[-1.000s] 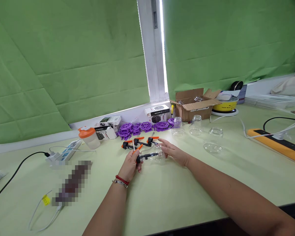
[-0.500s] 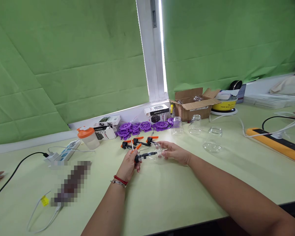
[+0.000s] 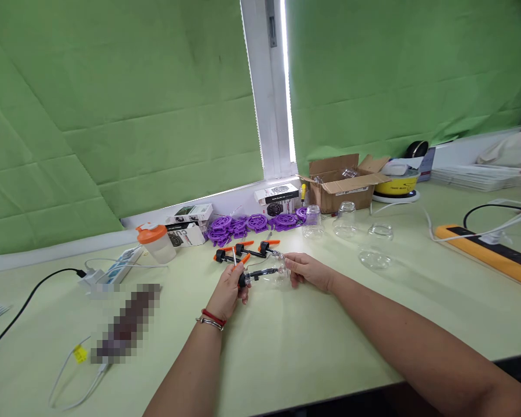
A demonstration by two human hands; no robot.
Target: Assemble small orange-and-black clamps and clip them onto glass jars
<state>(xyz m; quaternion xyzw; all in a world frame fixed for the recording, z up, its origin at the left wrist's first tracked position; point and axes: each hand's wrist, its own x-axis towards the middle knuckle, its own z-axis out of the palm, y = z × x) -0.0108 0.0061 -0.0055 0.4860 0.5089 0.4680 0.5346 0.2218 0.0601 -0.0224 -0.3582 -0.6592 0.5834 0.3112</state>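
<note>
Bottle [image 3: 276, 282], black tube [image 3: 264, 272] inside; left fingers [image 3: 235, 275] clamped on cap [image 3: 242, 280]; right fingers [image 3: 293, 264] on base

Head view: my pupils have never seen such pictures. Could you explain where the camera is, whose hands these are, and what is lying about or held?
No machine here: these are a person's bare hands, seen by one camera worn on that person's head. The left hand grips an orange-and-black piece whose dark rod reaches into a clear vessel; the right hand holds the vessel's other end. On the table lie three similar orange-and-black pieces and purple parts. Three more clear vessels stand near an open cardboard box.
</note>
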